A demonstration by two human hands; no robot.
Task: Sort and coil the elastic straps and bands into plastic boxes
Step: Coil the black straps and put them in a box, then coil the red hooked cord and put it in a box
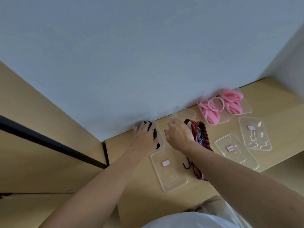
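1. Left grip point(144, 137), frame centre: fingers spread flat, pressing on the black bands point(156, 137) coiled in a clear box point(162, 139) against the wall.
2. Right grip point(177, 135), just right of it: fingers curled, pinching the raised left rim of the middle box point(189, 113).
3. Striped red strap point(201, 135) loops out of the middle box and passes under the right forearm. Its tail trails toward lower centre, with a black hook point(186, 165) beside it.
4. Pink bands point(210, 112) fill two boxes at the wall, right of centre.
5. Three labelled clear lids point(169, 171) lie flat on the worktop point(279, 104), nearer the person.
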